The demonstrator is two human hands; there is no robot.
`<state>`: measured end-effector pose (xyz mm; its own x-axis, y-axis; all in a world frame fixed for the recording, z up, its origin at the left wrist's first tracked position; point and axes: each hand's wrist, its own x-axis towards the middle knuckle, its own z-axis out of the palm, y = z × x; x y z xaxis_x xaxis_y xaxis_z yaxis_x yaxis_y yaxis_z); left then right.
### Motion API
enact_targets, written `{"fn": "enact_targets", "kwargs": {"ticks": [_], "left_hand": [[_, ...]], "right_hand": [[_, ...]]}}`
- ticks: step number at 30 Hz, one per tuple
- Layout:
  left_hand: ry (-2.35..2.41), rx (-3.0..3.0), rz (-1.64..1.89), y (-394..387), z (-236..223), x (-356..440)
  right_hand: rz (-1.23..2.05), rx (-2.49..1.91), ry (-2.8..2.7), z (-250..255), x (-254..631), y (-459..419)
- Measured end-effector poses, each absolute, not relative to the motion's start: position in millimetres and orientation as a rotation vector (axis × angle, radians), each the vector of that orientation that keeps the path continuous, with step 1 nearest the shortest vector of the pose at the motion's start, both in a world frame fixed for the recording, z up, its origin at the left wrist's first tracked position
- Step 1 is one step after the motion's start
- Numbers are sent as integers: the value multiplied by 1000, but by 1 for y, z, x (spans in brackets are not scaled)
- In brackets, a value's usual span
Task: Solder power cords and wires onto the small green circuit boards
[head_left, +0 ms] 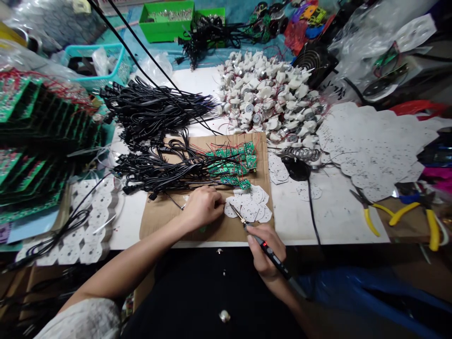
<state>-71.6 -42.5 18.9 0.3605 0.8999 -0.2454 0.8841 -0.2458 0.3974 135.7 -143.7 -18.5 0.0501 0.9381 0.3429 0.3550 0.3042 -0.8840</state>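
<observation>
My right hand (266,249) grips a soldering iron (270,254) with a small red light on its handle. Its metal tip points up and left over a loose pile of white dotted boards (251,205). Just left of that pile, my left hand (204,205) is closed with the fingertips pinched together near the iron's tip; what they hold is hidden. A bit of green shows beneath this hand on the cardboard sheet (158,226). Beyond both hands lie small green circuit boards (233,160) wired to a bundle of black cables (165,172).
Behind lie more black cables (151,106) and a heap of small white motor-like parts (268,94). Green circuit boards (31,113) are stacked at left. Right are a soldering iron stand (300,162), white board sheets (377,141) and yellow-handled pliers (370,221). Green bins (165,30) stand at the back.
</observation>
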Motion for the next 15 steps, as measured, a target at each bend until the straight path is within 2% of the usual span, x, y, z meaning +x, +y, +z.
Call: {"fn": "enact_targets", "kwargs": {"ticks": [10, 15], "left_hand": [[1371, 2235, 480, -57, 3, -96], [1356, 2219, 567, -60, -3, -98]], "right_hand": [[691, -1240, -1517, -16, 135, -141], [676, -1231, -1515, -15, 135, -139]]}}
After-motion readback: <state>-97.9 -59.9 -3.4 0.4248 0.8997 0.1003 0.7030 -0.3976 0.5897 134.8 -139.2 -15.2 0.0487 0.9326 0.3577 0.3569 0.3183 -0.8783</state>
